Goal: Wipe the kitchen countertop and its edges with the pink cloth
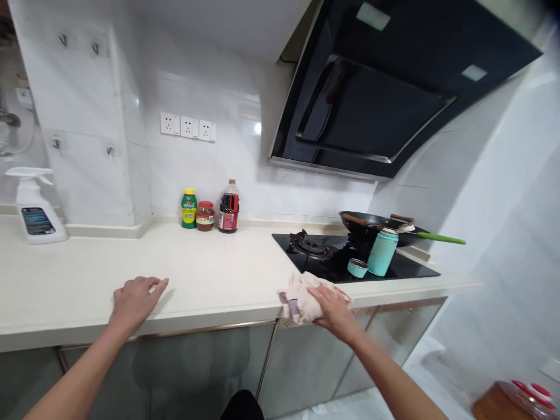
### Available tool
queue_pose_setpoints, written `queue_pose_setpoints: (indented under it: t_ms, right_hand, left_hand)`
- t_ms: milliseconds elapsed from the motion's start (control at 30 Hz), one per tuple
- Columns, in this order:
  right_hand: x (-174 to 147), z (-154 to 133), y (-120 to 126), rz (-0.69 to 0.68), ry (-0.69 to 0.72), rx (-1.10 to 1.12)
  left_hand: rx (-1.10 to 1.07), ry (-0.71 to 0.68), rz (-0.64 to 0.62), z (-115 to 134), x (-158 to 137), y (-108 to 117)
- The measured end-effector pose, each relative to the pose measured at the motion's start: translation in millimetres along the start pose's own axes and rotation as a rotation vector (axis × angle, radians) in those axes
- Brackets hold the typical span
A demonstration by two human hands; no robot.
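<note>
My right hand [331,309] grips a crumpled pale pink cloth [301,294] at the counter's front edge, just before the stove. Part of the cloth hangs over the edge, and a greyish patch shows on its left side. My left hand [136,298] is over the left part of the white countertop [205,274], holding nothing, with its thumb held out and its other fingers loosely bent. Whether its fingertips touch the surface is hard to make out. Near the cloth, on the black gas stove [324,271], stand a turquoise bottle [382,254] and a small turquoise cup [357,268].
A wok [376,221] with a green-handled utensil [441,238] sits on the far burner. Against the wall stand a green bottle [189,210], a red-lidded jar [205,217] and a dark sauce bottle [229,210]. A white spray bottle [38,210] is far left; the range hood [371,105] overhangs.
</note>
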State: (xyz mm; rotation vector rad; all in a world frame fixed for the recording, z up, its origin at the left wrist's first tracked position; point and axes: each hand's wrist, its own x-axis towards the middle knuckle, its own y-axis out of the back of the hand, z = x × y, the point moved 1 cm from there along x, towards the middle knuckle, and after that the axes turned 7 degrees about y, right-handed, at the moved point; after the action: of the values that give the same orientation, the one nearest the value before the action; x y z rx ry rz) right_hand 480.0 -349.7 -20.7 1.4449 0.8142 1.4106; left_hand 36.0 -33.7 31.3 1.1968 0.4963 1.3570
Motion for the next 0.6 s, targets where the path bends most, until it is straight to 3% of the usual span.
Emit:
queue_pose_setpoints:
  t_ms: [100,167,433,600]
  right_hand:
    - [-11.4,32.2,9.1,-0.047,-0.107,-0.022]
    - [-8.5,31.8,11.3,-0.078,-0.122,-0.023]
    - [66.5,-57.3,-0.2,-0.171,0.066,0.039]
    - [125.4,-57.2,-15.3,-0.178,-0.078,0.036]
  left_hand:
    - [0.010,-0.020,0.018,4.0,-3.7,-1.1]
    - [0.012,-0.028,0.036,6.5,-5.8,-1.9]
    - [0.031,-0.057,0.076,8.3,-11.8,-6.2]
    - [-0.001,-0.096,0.078,8.0,-20.4,-4.6]
